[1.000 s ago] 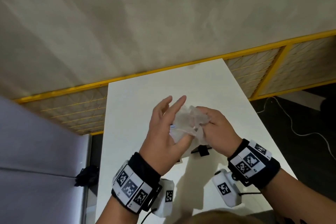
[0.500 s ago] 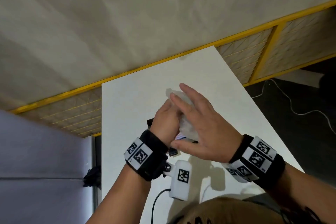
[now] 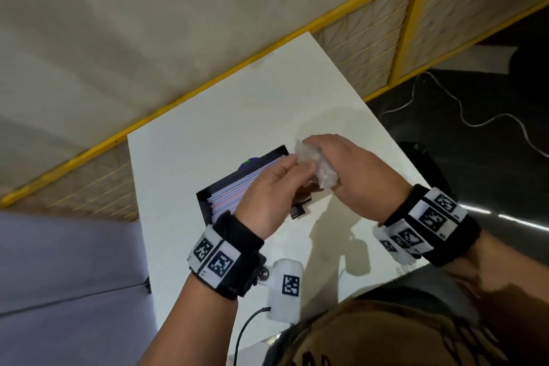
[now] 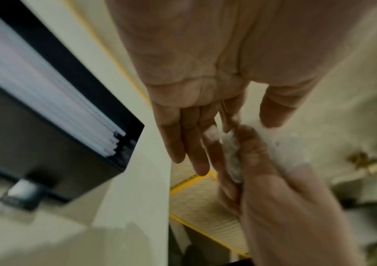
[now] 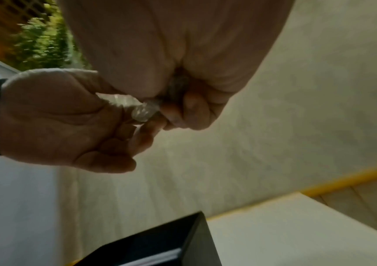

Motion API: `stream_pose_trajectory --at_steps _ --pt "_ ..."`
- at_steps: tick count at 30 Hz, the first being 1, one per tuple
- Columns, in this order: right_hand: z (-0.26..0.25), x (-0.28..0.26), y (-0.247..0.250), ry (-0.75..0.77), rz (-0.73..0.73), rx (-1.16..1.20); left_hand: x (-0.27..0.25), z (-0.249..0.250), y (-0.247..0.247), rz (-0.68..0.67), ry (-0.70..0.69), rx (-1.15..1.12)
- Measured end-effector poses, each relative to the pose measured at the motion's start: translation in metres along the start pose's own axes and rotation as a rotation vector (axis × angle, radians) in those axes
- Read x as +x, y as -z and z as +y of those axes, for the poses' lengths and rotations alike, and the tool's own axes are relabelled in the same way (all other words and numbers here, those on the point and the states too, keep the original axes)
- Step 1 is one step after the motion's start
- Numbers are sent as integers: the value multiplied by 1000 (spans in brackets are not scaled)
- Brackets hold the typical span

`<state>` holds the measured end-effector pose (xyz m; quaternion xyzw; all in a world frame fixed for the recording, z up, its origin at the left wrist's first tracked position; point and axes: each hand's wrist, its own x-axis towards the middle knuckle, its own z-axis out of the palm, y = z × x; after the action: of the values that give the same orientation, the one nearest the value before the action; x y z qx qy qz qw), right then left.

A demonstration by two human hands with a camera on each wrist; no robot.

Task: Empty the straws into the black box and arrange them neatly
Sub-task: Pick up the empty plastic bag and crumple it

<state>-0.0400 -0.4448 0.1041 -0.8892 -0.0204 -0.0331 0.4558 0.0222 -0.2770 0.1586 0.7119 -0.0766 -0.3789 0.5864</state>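
Currently, the black box (image 3: 208,196) rests on the white table (image 3: 184,140) with the straws (image 3: 234,187) lying inside it in a flat, parallel stack; the left wrist view shows their ends roughly even at one end of the box. A second ago the box was almost wholly hidden behind the hands; half a second ago only a corner showed; it is now largely exposed to the left of the hands.

Left hand (image 3: 267,193): raised above the near end of the box, thumb and forefinger pinching one end of the crumpled clear plastic bag (image 3: 318,163), remaining fingers loosely extended. Half a second ago it sat beneath the right hand.

Right hand (image 3: 359,175): fingers curled around the wadded bag, clenching the bulk of it in the palm. Half a second ago its fingers lay flat over the bag.

Both hands are held above the table, over the right end of the box.
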Motion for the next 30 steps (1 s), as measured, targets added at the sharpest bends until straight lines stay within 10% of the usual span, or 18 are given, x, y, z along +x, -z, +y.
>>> stream_pose_trajectory --at_steps 7,13,18,30 --pt "101 -58 29 -541 156 96 67 -48 -54 101 -107 508" --pt "205 -121 47 -806 135 153 125 -124 -115 -275 51 1085" --pt "291 -160 51 -962 203 99 151 -174 -126 -333 240 1486" --pt "475 -107 39 -1156 129 -32 152 -206 -110 -294 272 1271"
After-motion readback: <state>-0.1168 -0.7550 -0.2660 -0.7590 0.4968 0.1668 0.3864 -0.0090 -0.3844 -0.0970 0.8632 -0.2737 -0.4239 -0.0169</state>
